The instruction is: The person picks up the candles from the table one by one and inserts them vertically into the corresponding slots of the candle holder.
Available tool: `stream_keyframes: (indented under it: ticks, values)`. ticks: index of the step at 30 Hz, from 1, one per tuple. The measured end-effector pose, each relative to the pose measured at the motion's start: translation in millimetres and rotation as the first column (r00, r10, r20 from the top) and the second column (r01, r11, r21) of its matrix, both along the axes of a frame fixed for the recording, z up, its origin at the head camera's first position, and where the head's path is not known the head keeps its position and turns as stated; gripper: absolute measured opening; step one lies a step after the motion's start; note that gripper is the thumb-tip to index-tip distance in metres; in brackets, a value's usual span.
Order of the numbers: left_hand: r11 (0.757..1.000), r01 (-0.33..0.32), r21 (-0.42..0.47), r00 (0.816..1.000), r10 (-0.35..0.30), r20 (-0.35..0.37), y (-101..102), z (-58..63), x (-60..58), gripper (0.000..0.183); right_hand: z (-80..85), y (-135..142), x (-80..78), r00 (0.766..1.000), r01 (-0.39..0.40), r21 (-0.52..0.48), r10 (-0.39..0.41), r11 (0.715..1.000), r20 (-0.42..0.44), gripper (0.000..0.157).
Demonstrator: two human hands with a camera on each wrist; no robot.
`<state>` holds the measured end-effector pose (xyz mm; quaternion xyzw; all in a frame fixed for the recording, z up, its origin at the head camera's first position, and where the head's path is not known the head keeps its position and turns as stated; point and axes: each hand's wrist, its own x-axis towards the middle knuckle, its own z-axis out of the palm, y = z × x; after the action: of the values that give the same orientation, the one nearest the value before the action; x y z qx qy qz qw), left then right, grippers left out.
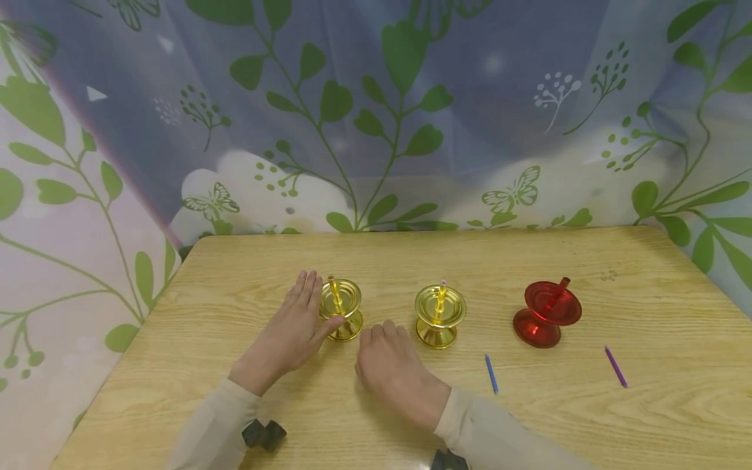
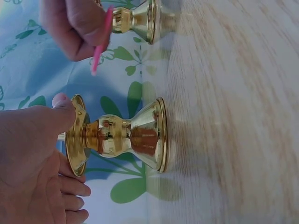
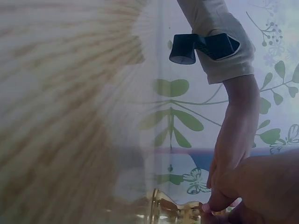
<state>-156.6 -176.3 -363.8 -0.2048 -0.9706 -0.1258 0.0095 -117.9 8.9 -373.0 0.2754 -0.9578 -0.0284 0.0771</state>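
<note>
Two pale sleeves (image 1: 505,431), each with a dark wrist device (image 1: 264,435), reach in from the near edge over a wood-grain table (image 1: 329,418). Closest is the right hand (image 1: 390,369), knuckles up and fingers curled, pinching a slim pink candle (image 2: 99,49) between thumb and fingers. From above, the hand hides that candle; the left wrist view shows it lying across the fingertips, roughly level, its longer free end pointing toward the left gold holder (image 1: 348,328), well apart from it. To the right on the tabletop lie a blue candle (image 1: 491,374) and, farther right, a purple candle (image 1: 616,367). Slightly farther away, the left hand (image 1: 294,326) is spread beside the left gold holder, fingers straight along its left side and thumb across its near side, at the dish rim; how firmly it presses, I cannot tell. This holder stands upright, as do a middle gold holder (image 1: 437,334) and a red holder (image 1: 537,328) in a row to its right. Behind the table's far edge hangs a backdrop (image 1: 487,117) printed with green leaves and butterflies.
</note>
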Motion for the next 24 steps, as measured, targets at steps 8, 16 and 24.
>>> stream_keyframes:
  ticks: [8, 16, 24]
  values:
    - [1.0, -0.006, -0.002, 1.0, 0.006, 0.002, 0, -0.9, -0.6, 0.083, 6.3, 2, -4.2, 0.975, -0.062, -0.086, 0.042, 0.994, -0.216, 0.022]
    - [1.0, -0.015, -0.009, 1.0, 0.015, -0.005, 0, -1.0, -1.1, 0.082, 14.7, 2, -17.2, 0.925, -0.137, -0.178, 0.061, 0.974, -0.376, 0.021]
    - [0.999, -0.01, -0.033, 1.0, 0.009, -0.024, 2, 0.2, -0.8, 0.081, 25.1, 1, -30.6, 0.926, -0.224, -0.33, 0.094, 0.917, -0.366, 0.019]
